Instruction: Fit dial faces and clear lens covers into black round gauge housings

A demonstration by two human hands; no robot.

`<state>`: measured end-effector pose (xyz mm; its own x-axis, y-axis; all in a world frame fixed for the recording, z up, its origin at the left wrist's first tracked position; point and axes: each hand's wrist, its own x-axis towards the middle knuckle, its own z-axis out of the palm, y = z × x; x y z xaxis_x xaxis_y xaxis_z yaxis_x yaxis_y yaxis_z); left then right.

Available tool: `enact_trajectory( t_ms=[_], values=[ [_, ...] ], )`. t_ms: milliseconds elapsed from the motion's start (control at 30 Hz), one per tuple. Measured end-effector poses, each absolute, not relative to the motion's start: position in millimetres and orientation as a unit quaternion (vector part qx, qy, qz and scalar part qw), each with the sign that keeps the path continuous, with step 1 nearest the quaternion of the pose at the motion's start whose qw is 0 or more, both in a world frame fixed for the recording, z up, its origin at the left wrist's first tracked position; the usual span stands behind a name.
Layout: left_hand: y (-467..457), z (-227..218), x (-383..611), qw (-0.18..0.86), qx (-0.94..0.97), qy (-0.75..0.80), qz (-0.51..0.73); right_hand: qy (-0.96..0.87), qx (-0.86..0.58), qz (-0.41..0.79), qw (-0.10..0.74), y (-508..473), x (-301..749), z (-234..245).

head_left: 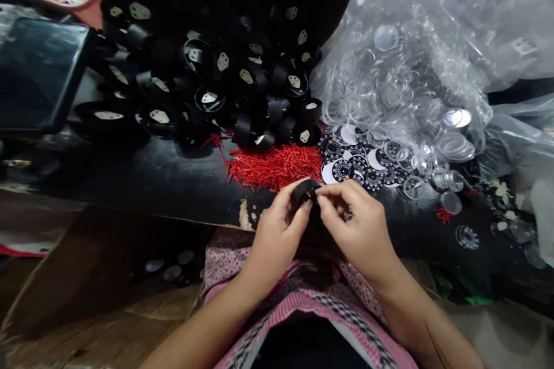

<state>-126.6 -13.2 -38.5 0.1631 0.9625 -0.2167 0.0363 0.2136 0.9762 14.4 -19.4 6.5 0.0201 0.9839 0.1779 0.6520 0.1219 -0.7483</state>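
Observation:
My left hand [277, 230] holds a small black round casing [303, 190] between thumb and fingers, just above the near edge of the black table [164, 184]. My right hand [357, 222] pinches at the casing's right side with its fingertips; whatever it presses there is too small to see. Both hands meet over my lap. Right behind them lies a heap of thin red pointers [272, 166]. To the right of that heap lie printed round dials [350, 164], black and white.
A big pile of black casings [216, 86] with pale inserts covers the back of the table. A clear plastic bag of transparent round lenses [402, 86] spills at the right. A dark box [38, 75] stands at left. Several dark discs [171, 268] lie lower left.

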Motion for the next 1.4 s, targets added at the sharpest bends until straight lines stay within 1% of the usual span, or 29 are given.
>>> enact_trajectory(
  t_ms=[167,300,433,600,667,733,800,867,967,1033,1133,1267,1333,1400],
  values=[
    [-17.5,-44.2,-126.3,0.549,0.533,0.52,0.38,-0.67,-0.63,0.223,0.322,-21.1,6.8,1.5],
    [-19.3,-46.5,-126.8,0.515,0.559,0.535,0.369,-0.654,-0.646,0.216,0.33,-23.2,2.8,-1.0],
    [-19.6,-46.4,-125.7,0.511,0.555,0.536,0.379,-0.642,-0.649,0.224,0.342,-22.3,0.9,-2.7],
    [-18.9,-44.6,-125.2,0.531,0.541,0.53,0.381,-0.664,-0.646,0.187,0.326,-23.8,-1.1,-1.4],
    [-18.7,-43.1,-129.1,0.554,0.534,0.519,0.374,-0.686,-0.621,0.178,0.334,-26.8,0.9,1.1],
    [-18.9,-41.3,-136.2,0.597,0.497,0.507,0.372,-0.719,-0.568,0.206,0.344,-28.6,6.6,3.7],
    [-19.3,-39.4,-144.4,0.645,0.42,0.505,0.389,-0.735,-0.537,0.235,0.34,-26.1,15.6,4.7],
    [-19.8,-37.4,-151.1,0.676,0.329,0.509,0.419,-0.729,-0.576,0.226,0.293,-18.0,25.1,2.7],
    [-19.9,-34.4,-155.6,0.694,0.249,0.502,0.453,-0.728,-0.645,0.172,0.159,0.1,31.8,-4.4],
    [-19.5,-33.0,-155.4,0.694,0.244,0.506,0.451,-0.745,-0.647,0.139,0.086,10.9,29.3,-8.5],
    [-18.6,-33.3,-152.6,0.69,0.264,0.513,0.436,-0.765,-0.638,0.086,0.028,20.3,20.7,-10.7],
    [-19.2,-35.0,-148.1,0.701,0.23,0.49,0.465,-0.778,-0.625,0.069,0.01,23.2,17.2,-11.3],
    [-20.2,-34.0,-147.1,0.71,0.198,0.472,0.483,-0.765,-0.636,0.096,0.033,22.4,20.9,-12.3],
    [-20.7,-31.4,-146.9,0.724,0.173,0.456,0.487,-0.747,-0.645,0.138,0.084,20.2,25.9,-13.0]
  ],
)
